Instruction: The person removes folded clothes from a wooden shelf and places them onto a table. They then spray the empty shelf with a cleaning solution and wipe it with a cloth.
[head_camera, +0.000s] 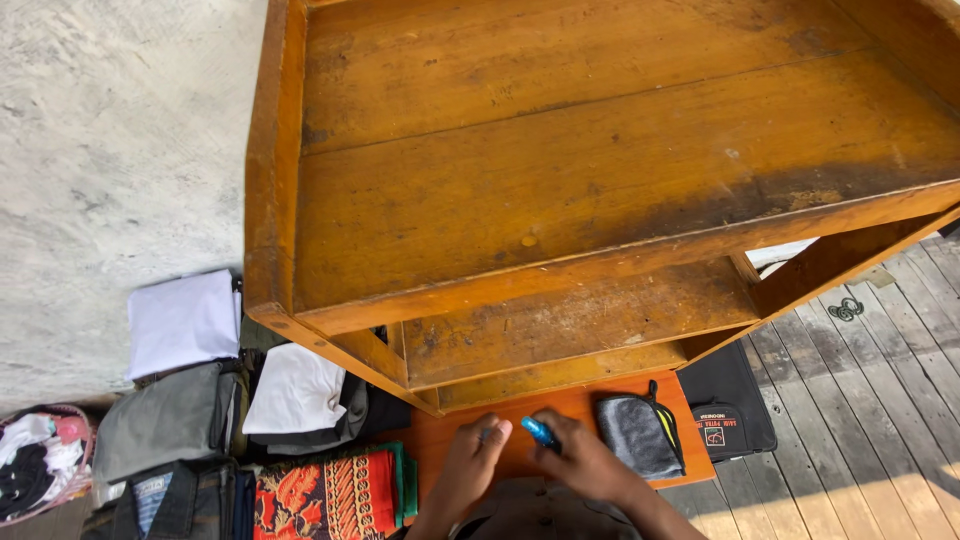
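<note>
- The right hand (585, 462) pinches a small blue object (540, 433) in its fingertips, raised just over the orange worktop (560, 410).
- The left hand (468, 465) curls narrow, fingertips near it, seemingly empty.
- A grey pouch (640, 435) lies just beside the right hand, below the wooden shelf (600, 170).

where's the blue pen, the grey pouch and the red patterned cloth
blue pen (540, 432), head view, on its barrel beside the right hand's fingers
grey pouch (638, 436), head view, middle of its grey side
red patterned cloth (322, 496), head view, middle of the folded top
</note>
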